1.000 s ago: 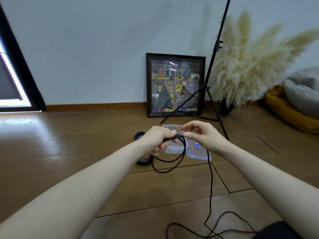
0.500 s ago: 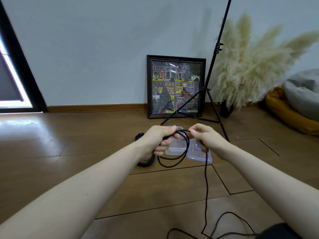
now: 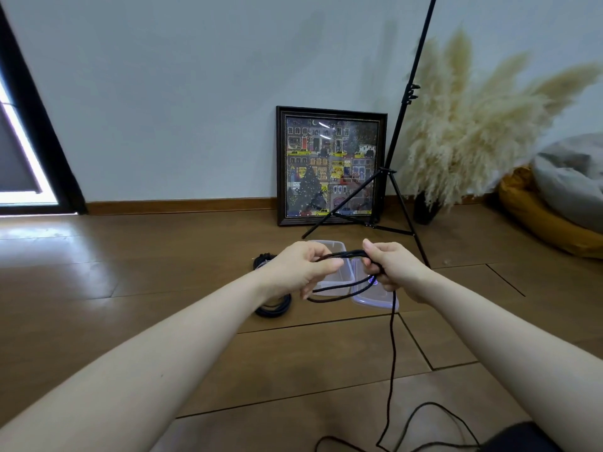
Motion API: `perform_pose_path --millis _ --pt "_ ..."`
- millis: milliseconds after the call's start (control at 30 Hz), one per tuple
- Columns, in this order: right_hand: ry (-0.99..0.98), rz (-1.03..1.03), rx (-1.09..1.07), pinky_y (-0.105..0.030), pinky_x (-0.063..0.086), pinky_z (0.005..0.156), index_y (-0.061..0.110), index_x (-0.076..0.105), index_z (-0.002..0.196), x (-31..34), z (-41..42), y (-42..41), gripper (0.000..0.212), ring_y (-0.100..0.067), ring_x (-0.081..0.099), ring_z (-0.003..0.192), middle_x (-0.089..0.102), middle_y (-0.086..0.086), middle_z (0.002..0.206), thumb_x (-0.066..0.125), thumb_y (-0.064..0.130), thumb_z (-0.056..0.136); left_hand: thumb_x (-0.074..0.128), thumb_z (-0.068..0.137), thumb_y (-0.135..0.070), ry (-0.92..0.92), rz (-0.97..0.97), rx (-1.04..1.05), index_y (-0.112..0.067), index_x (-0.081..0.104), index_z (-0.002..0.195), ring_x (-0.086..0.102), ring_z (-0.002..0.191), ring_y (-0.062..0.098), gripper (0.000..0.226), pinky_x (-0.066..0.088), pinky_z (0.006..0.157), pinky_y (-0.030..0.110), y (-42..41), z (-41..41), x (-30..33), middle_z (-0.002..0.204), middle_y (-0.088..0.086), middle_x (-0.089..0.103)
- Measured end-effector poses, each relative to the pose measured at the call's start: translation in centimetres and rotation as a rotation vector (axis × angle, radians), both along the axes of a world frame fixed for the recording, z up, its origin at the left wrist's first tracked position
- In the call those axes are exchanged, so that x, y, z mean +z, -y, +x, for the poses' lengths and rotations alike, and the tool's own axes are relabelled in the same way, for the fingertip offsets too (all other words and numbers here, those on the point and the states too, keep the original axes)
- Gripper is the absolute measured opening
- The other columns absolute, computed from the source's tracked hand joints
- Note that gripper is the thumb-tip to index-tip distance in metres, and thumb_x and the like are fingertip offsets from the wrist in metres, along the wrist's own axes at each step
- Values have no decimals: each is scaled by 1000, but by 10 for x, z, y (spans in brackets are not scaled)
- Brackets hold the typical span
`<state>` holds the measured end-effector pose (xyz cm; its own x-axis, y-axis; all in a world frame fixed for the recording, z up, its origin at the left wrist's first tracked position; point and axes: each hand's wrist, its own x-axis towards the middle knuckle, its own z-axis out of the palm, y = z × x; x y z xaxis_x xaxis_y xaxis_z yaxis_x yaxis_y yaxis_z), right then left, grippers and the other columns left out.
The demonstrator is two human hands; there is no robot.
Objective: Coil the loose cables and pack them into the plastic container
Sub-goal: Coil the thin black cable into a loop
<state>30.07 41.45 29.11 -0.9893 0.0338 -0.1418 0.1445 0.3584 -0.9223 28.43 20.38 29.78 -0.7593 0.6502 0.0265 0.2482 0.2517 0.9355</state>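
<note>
Head view, person seated on a wooden plank floor (image 3: 163, 288). Both hands are raised at centre frame, working a thin black cable (image 3: 392, 353).

Left hand (image 3: 298, 270): fingers curled, pinching the gathered loops at their 9 o'clock end. Right hand (image 3: 391, 267): fingers wrapped round the same bundle at its 3 o'clock end, thumb up. A few short loops sag between the two hands. The free tail drops from the right hand toward 6 o'clock and trails in loose curves on the floor near the bottom edge.

Cable looks round, matte, perhaps braided. Judged light and limp: it hangs straight under its own weight and should bend easily without springing much. Best held where the turns cross, so that the loops stay stacked; the tail is likely to twist or snag if pulled fast.

The plastic container (image 3: 336, 269), clear and rectangular with rounded corners, sits open on the floor just beyond the hands. Its lid (image 3: 372, 296), clear with a small blue mark, lies beside it at 3 o'clock. A second cable (image 3: 275, 308), dark, thicker and already coiled, lies on the floor at the container's 9 o'clock, partly behind the left wrist.
</note>
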Motion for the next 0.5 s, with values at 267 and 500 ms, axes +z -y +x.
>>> perform_pose_path --millis 267,500 --pt "-12 -168 86 -17 20 37 11 56 83 -3 1 1 39 -7 26 37 53 1 60 38 38 105 46 104 -34 -161 60 194 -12 48 79 48 29 15 34 57 55 57 -4 4 -3 38 -5 42" --pt "-81 -192 152 -18 20 40 11 63 97 0 6 10 30 -6 27 45 41 9 61 52 38 97 44 104 -41 -162 146 358 -15 51 70 29 29 8 43 27 36 22 -8 -5 -3 38 -9 38"
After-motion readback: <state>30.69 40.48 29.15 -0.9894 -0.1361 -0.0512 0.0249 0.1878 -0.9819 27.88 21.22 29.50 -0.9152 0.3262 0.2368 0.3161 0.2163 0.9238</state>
